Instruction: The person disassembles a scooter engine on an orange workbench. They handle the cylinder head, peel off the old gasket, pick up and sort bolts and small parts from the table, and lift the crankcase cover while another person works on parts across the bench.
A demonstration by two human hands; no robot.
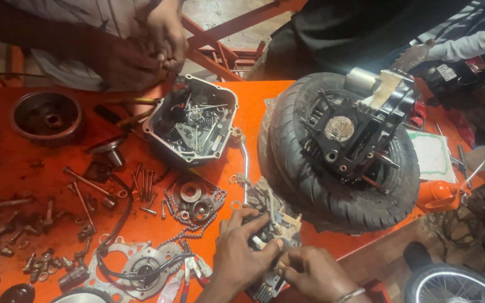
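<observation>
Item: small engine part [273,233], grimy metal, at the near edge of the orange table [254,106], just in front of the stacked tyres [332,185]. It sits between your hands. Your left hand [242,247] closes over its left side, fingers curled on top; your right hand [312,272] pinches its lower right edge.

Progress, as judged: strip-down well along. Bolts [144,188], a chain [195,205], gaskets [141,264] and an open casing full of loose parts [192,120] already lie spread out; this piece remains in hand.

Another person's hands [161,42] work at the far edge
</observation>
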